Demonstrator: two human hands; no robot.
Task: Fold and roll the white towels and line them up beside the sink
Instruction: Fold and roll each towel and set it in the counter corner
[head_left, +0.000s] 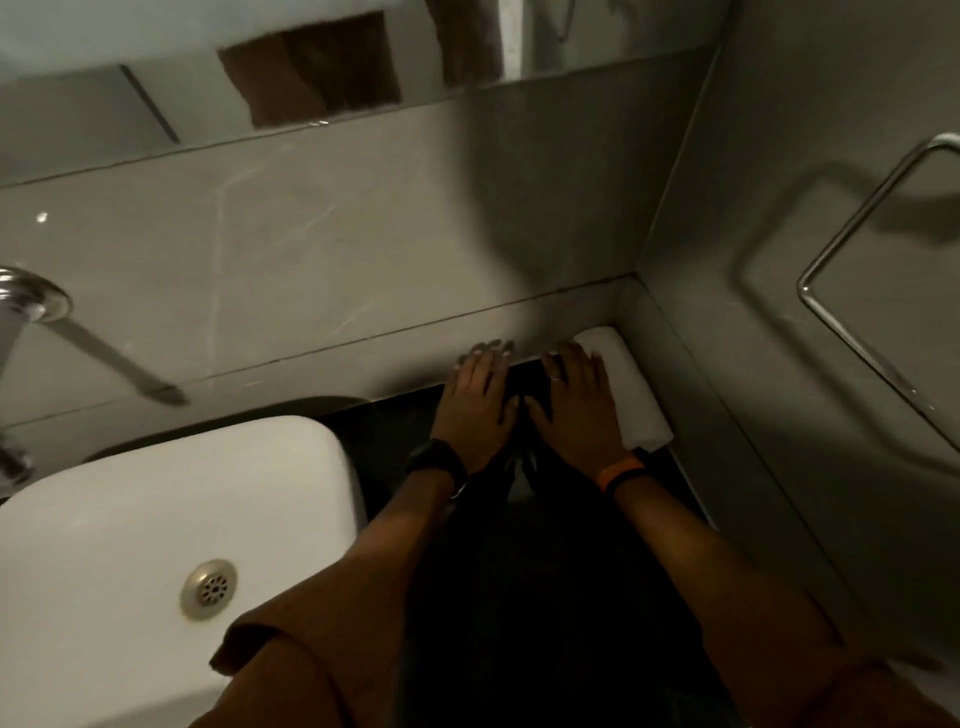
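Note:
A rolled white towel lies on the dark counter in the far right corner, against the side wall. My right hand rests flat beside it, fingers spread, its outer edge touching the roll. My left hand lies flat on the counter to the left, fingers spread and reaching the back ledge, holding nothing. The white sink stands at the left with a round metal drain.
A chrome tap juts from the back wall above the sink. A chrome towel rail is mounted on the right wall. A mirror runs along the top. The counter strip between sink and wall is narrow.

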